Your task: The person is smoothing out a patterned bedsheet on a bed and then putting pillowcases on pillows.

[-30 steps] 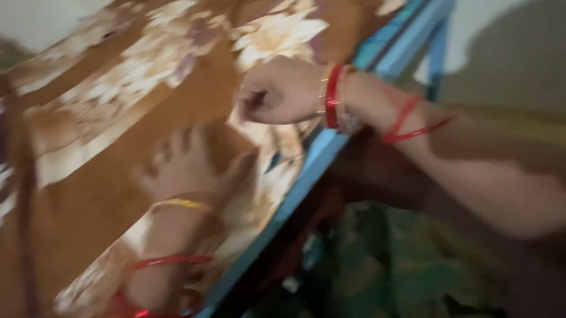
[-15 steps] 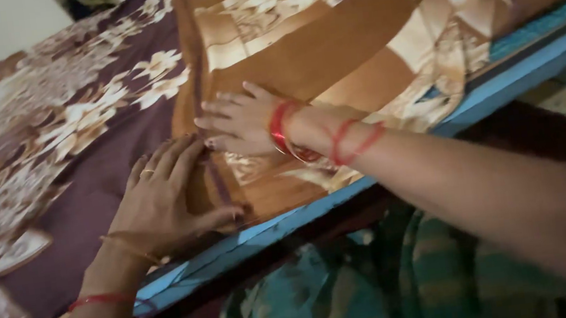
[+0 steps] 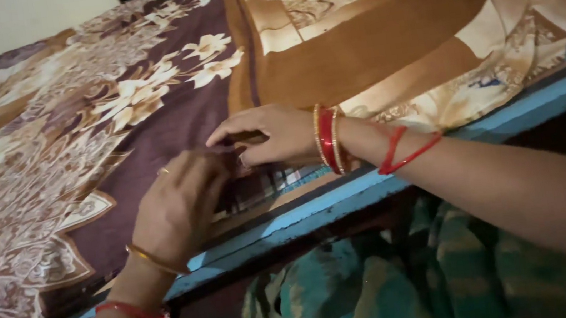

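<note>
Head view, looking down over the side of the bed: both hands meet at the near edge of the floral bedsheet (image 3: 147, 104), right where its purple half joins the brown half. The left hand (image 3: 181, 207) is curled shut, its grip pinching the sheet's edge and lifting it enough to show a striped mattress (image 3: 265, 186) underneath. The right hand (image 3: 273, 135) lies just beside it, touching, fingers bent down onto the same fold, though I cannot tell whether they actually clamp it. The sheet's edge runs along the blue bed frame (image 3: 508, 113), left to right, directly under both hands. Red bangles (image 3: 328, 139) circle the right wrist.
</note>
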